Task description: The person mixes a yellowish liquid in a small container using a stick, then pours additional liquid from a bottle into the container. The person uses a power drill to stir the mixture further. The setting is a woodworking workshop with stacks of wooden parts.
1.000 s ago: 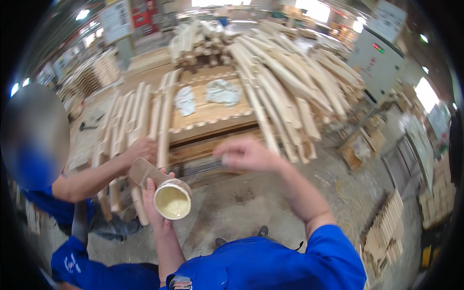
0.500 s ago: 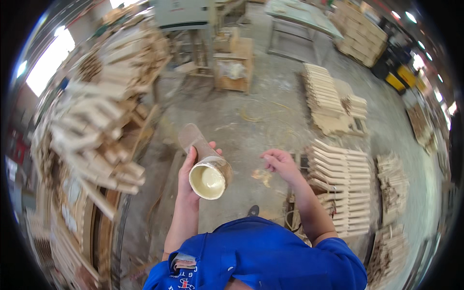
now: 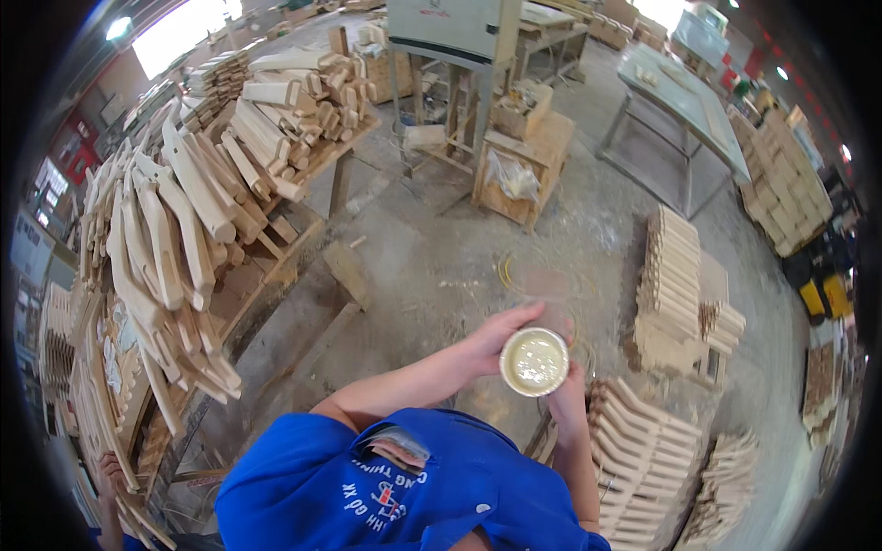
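A round cup (image 3: 536, 362) of pale cream liquid is in front of my body, its open top facing up. A flat brownish piece (image 3: 548, 286), blurred, sticks out beyond its far side; I cannot tell whether it is a handle or a separate tool. My left hand (image 3: 503, 336) grips the cup from the left and far side, thumb toward the brown piece. Against the lower right side of the cup is my right hand (image 3: 568, 390), its fingers curled round the wall and partly hidden.
Curved wooden pieces (image 3: 165, 220) heap high on a bench at the left, where another person's hand (image 3: 111, 470) shows. Wooden stacks (image 3: 638, 450) stand on the floor at the right. Ahead are a wooden box stand (image 3: 528, 174), a grey cabinet (image 3: 446, 28) and a metal-legged table (image 3: 684, 101).
My left hand has carried the cup to the right. My right hand, free and away from it before, has come to the cup's side. The view has turned left.
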Demonstrator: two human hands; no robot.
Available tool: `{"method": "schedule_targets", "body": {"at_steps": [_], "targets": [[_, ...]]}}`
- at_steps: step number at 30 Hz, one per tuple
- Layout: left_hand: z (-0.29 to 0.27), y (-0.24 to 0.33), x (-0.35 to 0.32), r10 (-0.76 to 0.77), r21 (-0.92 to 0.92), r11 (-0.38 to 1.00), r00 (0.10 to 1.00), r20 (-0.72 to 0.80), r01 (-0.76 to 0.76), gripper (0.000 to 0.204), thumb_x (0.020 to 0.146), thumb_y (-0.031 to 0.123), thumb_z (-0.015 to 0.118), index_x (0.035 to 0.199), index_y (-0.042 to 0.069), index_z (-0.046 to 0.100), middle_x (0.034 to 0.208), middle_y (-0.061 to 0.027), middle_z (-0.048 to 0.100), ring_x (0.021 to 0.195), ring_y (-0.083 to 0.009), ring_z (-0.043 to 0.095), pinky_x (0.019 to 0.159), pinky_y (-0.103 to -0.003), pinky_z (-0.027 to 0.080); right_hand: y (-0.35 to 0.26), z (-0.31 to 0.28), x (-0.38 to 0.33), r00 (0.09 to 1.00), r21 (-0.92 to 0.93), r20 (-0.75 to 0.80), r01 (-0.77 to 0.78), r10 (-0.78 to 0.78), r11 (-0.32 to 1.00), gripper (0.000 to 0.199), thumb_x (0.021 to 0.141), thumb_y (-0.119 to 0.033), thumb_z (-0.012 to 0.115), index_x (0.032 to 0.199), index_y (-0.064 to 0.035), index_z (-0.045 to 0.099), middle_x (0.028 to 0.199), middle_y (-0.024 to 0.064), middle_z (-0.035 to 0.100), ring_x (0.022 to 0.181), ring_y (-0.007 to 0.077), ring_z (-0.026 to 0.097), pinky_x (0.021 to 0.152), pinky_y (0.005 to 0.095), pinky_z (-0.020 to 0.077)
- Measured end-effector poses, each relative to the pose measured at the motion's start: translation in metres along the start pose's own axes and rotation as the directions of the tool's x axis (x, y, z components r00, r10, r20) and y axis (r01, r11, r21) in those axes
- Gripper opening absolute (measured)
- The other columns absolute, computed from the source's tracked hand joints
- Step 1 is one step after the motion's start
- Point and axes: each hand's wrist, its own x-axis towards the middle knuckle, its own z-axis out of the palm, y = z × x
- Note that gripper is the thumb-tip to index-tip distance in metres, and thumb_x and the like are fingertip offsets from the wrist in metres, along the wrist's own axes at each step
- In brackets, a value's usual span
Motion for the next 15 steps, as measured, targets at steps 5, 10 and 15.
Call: {"method": "schedule_targets", "body": {"at_steps": [5, 10, 15], "targets": [[0.003, 0.09, 0.088, -0.019, -0.048, 0.999, 0.998, 0.051, 0.022, 0.038, 0.094, 0.029, 0.042, 0.117, 0.0, 0.044, 0.107, -0.0133, 0.058, 0.095, -0.024, 0.059, 0.082, -0.038, 0.05, -0.057, 0.003, 0.098, 0.998, 0.007, -0.048, 0.038, -0.037, 0.999, 0.012, 0.08, 0.0, 0.054, 0.091, 0.0015, 0.058, 0.075, 0.0056, 0.06, 0.053, 0.0115, 0.053, 0.044, 0.0243, 0.0398], [0.001, 0.168, 0.152, 0.072, 0.032, 0.997, 0.996, -0.045, -0.07, 0.032, 0.094, 0.026, 0.041, 0.113, 0.001, 0.048, 0.105, -0.0117, 0.059, 0.093, -0.0207, 0.059, 0.083, -0.034, 0.049, -0.076, 0.013, 0.19, 0.997, 0.146, 0.028, 0.063, -0.068, 0.987, 0.026, 0.087, -0.004, 0.044, 0.112, -0.0079, 0.047, 0.087, 0.0072, 0.057, 0.054, 0.0148, 0.048, 0.045, 0.0275, 0.0368], [-0.039, 0.242, 0.206, 0.159, 0.026, 0.987, 0.981, -0.111, -0.157, 0.03, 0.093, 0.024, 0.043, 0.111, 0.001, 0.05, 0.105, -0.012, 0.06, 0.095, -0.021, 0.059, 0.084, -0.035, 0.048, -0.067, 0.007, 0.311, 0.998, 0.091, 0.056, -0.041, 0.036, 0.995, 0.031, 0.088, -0.009, 0.047, 0.118, -0.0144, 0.042, 0.089, 0.0053, 0.056, 0.056, 0.0145, 0.047, 0.045, 0.0268, 0.0351]]}}
